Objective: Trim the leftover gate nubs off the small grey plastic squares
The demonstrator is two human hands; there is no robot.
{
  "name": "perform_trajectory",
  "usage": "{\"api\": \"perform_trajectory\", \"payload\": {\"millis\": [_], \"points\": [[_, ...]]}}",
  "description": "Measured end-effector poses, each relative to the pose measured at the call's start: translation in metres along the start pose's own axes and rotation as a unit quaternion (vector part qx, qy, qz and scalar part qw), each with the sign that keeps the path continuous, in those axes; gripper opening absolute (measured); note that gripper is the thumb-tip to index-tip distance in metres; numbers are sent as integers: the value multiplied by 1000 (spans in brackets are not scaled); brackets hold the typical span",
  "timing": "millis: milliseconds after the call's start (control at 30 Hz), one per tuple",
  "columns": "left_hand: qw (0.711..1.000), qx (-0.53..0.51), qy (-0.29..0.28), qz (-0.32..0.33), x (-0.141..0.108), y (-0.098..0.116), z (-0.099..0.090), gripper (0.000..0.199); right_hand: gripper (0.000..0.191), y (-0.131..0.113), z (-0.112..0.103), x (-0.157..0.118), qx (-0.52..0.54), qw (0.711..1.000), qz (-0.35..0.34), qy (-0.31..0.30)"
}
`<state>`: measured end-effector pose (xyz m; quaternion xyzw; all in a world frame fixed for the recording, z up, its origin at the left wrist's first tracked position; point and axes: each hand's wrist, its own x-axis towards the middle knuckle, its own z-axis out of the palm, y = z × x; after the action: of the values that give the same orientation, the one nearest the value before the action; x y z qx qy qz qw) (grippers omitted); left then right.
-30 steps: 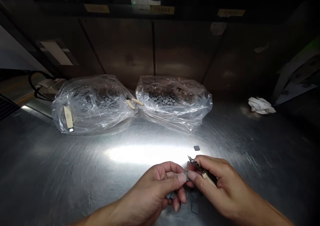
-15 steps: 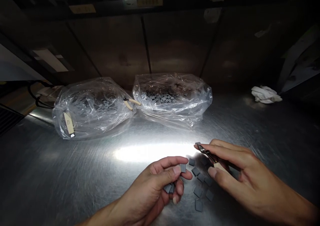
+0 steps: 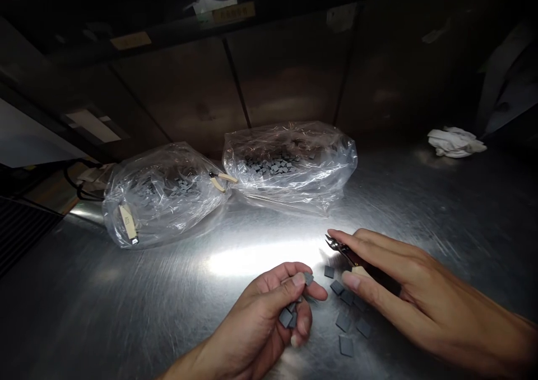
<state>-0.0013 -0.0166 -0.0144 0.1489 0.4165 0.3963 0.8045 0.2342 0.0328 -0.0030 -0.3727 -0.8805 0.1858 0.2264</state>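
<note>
My left hand (image 3: 269, 318) is shut on several small grey square tiles (image 3: 286, 317), with one more tile (image 3: 309, 279) pinched at the thumb tip. My right hand (image 3: 420, 296) grips small dark-jawed nippers (image 3: 347, 252) with a cream handle, and their tips point away from me with nothing visible between them. Between and below my hands, several loose grey tiles (image 3: 345, 346) lie flat and scattered on the brushed steel table (image 3: 420, 212). The nearest of them sit just under my right fingers.
Two tied clear plastic bags (image 3: 290, 164) of grey tiles lie side by side at the back, and a cream-handled tool (image 3: 221, 179) rests between them. A crumpled white cloth (image 3: 456, 143) lies at the back right. Dark cables (image 3: 79, 189) and a grille (image 3: 25, 228) sit beyond the left edge.
The view has tilted and turned, so the bags and the cloth sit at a new angle. My hands have drawn apart since the earliest frame, uncovering the loose tiles.
</note>
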Motion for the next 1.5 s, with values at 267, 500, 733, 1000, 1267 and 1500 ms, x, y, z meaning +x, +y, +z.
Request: {"api": "perform_trajectory", "payload": {"millis": [267, 500, 733, 1000, 1267, 1500], "points": [[999, -33, 9, -7, 0, 1, -2, 16, 39, -3, 3, 3, -4, 1000, -13, 9], [998, -43, 35, 4, 2, 1, -2, 26, 33, -7, 1, 1, 34, 999, 14, -10], [998, -35, 44, 16, 0, 2, 0, 11, 27, -6, 3, 1, 16, 1000, -11, 3], [997, -42, 66, 25, -1, 4, 1, 10, 15, -11, 10, -1, -19, 997, -71, 11], [997, -33, 69, 25, -1, 5, 3, 22, 12, -13, 21, -2, -62, 992, -104, 31], [998, 3, 55, 25, -1, 4, 3, 20, 19, -16, 21, -1, -60, 991, -114, 40]]}}
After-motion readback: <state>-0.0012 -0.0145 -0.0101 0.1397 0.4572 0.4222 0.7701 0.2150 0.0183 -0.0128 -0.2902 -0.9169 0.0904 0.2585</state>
